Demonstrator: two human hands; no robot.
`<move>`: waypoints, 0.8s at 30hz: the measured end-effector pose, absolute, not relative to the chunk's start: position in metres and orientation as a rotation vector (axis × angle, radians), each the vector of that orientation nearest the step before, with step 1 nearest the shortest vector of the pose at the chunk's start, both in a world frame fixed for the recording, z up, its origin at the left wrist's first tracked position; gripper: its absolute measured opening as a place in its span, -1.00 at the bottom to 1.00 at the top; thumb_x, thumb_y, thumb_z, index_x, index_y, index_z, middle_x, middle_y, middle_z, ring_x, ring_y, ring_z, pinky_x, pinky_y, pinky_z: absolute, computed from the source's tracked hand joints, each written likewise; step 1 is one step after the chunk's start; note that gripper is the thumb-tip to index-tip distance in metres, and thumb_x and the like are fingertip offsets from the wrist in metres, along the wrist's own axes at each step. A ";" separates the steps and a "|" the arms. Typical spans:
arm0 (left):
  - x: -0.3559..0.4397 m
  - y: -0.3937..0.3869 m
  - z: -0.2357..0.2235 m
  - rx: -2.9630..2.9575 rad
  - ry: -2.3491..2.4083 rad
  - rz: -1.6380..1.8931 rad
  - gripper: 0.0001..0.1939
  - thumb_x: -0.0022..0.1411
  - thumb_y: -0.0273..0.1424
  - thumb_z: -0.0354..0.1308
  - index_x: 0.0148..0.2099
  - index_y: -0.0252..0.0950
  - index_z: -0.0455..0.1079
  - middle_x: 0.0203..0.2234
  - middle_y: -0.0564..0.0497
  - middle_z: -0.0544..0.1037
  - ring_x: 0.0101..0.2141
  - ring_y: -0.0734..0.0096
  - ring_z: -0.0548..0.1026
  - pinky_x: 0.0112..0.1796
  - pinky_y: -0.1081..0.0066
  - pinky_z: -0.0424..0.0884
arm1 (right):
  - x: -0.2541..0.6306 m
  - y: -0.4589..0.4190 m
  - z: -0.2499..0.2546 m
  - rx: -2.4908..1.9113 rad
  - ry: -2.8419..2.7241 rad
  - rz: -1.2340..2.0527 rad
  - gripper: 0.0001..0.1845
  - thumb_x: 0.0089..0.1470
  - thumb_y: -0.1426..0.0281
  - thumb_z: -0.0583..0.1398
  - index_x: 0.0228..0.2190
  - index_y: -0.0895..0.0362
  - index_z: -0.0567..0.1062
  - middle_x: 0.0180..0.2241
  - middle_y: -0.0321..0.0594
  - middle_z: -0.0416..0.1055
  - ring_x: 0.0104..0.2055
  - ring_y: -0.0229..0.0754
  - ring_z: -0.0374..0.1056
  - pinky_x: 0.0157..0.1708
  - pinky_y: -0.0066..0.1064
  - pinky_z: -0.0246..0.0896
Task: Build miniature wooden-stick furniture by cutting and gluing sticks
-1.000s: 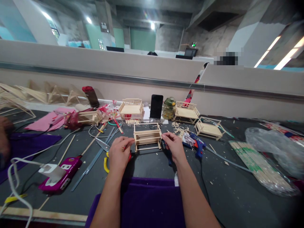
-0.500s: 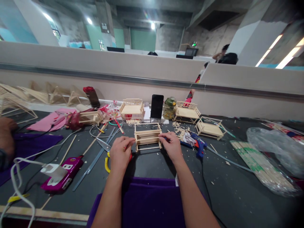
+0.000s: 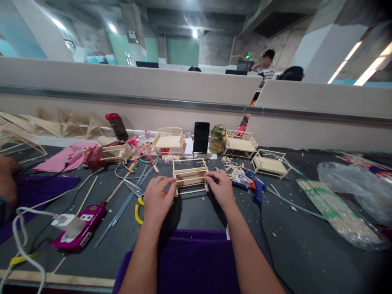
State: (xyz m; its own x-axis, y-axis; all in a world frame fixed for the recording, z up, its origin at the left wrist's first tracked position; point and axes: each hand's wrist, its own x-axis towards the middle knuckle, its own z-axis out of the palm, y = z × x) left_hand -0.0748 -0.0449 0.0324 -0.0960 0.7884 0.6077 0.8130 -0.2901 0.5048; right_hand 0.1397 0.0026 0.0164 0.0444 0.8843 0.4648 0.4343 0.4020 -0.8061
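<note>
Both hands, left hand (image 3: 157,199) and right hand (image 3: 222,188), are pinching the ends of the little stick bed frame (image 3: 190,176) mid-table, which looks framed but probably unslatted, unlike the finished beds (image 3: 169,141) farther back.

Magenta case (image 3: 80,226): large white letters, maybe "B"; unclear. No other readable text.

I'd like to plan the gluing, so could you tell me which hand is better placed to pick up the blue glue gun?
Probably the right hand: the blue glue gun lies just beside it. The left hand grips the wooden frame's far end.
</note>
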 end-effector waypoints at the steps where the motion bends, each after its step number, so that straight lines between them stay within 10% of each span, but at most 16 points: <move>1: -0.074 -0.045 0.032 -2.092 -1.853 -1.367 -0.83 0.25 -0.33 0.10 -0.27 -0.22 0.51 -0.34 -0.01 0.56 -0.23 0.25 0.47 -0.15 0.30 0.34 | 0.140 0.003 0.016 -1.206 -1.575 0.519 -0.84 0.03 0.34 0.21 -0.37 0.09 0.61 -0.37 -0.23 0.38 -0.40 -0.21 0.29 -0.32 -0.37 0.24; 24: -0.069 -0.044 0.033 -2.039 -1.860 -1.369 -0.86 0.23 -0.36 0.11 -0.28 -0.26 0.49 -0.37 -0.02 0.55 -0.25 0.22 0.45 -0.17 0.27 0.33 | 0.138 -0.001 0.021 -1.228 -1.564 0.492 -0.84 0.06 0.35 0.21 -0.36 0.08 0.61 -0.35 -0.22 0.37 -0.35 -0.20 0.32 -0.27 -0.36 0.25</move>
